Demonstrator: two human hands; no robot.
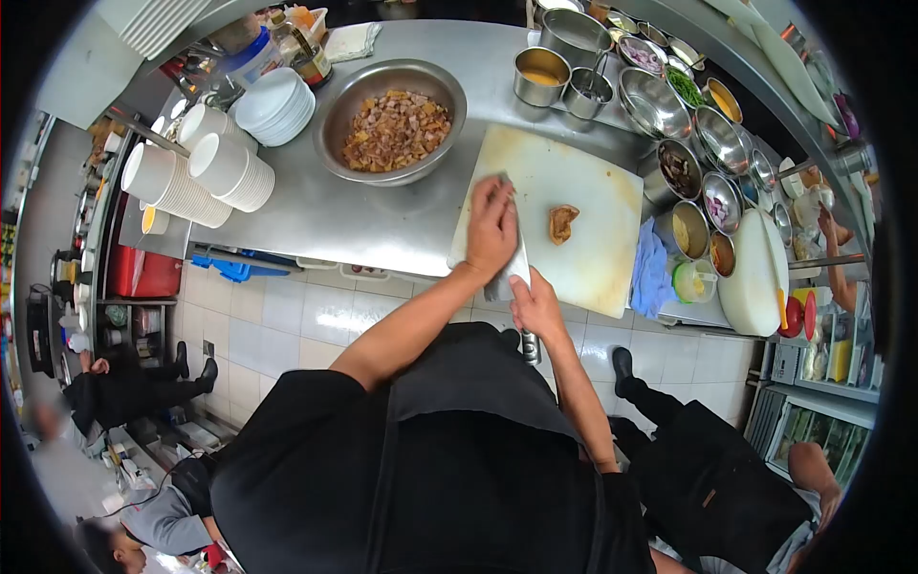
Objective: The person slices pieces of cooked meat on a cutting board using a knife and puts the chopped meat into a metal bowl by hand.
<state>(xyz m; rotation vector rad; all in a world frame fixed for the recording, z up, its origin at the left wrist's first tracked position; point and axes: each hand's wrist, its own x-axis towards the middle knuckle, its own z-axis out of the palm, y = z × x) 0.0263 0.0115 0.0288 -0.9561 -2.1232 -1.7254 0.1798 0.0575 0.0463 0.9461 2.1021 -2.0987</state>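
Observation:
My right hand (537, 308) grips the handle of a broad-bladed knife (520, 266) at the near edge of a white cutting board (593, 258). The blade points away from me over the board's left side. My left hand (491, 228) lies along the blade, its fingers bent against the far end; whether anything small is under them is hidden. To the right of the blade, apart from both hands, one browned piece of meat (563, 224) sits on the board. Left of the board stands a large steel bowl (330, 129) holding chopped browned meat (397, 131).
Stacked white bowls (229, 172) and plates (277, 107) stand at left. Steel containers of ingredients (655, 100) line the right and back. A blue cloth (650, 273) lies beside the board. Another person in black (712, 478) is close on my right; others are at left.

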